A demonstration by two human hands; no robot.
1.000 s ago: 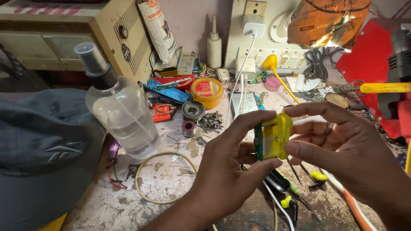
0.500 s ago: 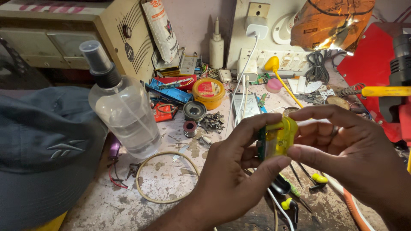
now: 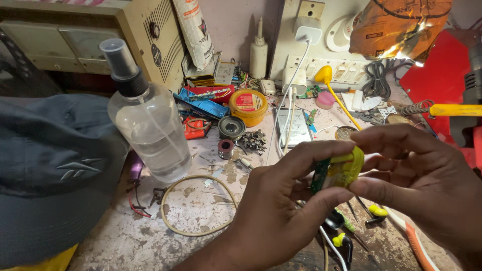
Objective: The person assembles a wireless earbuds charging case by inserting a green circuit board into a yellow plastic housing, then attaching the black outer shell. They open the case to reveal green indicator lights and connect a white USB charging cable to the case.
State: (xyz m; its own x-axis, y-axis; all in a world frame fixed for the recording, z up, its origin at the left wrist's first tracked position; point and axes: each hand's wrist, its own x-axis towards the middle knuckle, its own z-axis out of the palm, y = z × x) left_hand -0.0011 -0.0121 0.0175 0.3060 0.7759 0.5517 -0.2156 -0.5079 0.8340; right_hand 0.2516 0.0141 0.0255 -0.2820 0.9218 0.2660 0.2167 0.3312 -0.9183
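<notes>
While both hands meet over the cluttered worktop (image 3: 201,211), they share one small yellow gadget (image 3: 346,168) with a green circuit board (image 3: 319,175) showing along its 9 o'clock edge. The left hand (image 3: 273,221) comes up from 6 o'clock, its grip closed on the gadget with the forefinger laid across the top and the thumb pressed beneath. The right hand (image 3: 416,180) comes in from 3 o'clock, its grip likewise closed on the gadget, forefinger above and thumb under the 3 o'clock end, the other fingers loosely curled behind. The gadget is held in the air, clear of the worktop, just right of the frame's middle. Below the hands, toward 6 o'clock, lie screwdrivers with yellow tips (image 3: 377,211). At 9 o'clock from the hands stands a clear spray bottle (image 3: 148,125) with a black nozzle, and a loop of tan wire (image 3: 198,206) lies flat on the worktop beside its base. A dark grey cap (image 3: 50,170) fills the far 9 o'clock side. Toward 12 o'clock sit a round orange tin (image 3: 248,106), a small black speaker (image 3: 231,128), a phone (image 3: 294,128) lying flat with a white cable (image 3: 288,105) across it, and a yellow funnel (image 3: 325,75). An orange lamp (image 3: 401,25) glows at 1 o'clock.
</notes>
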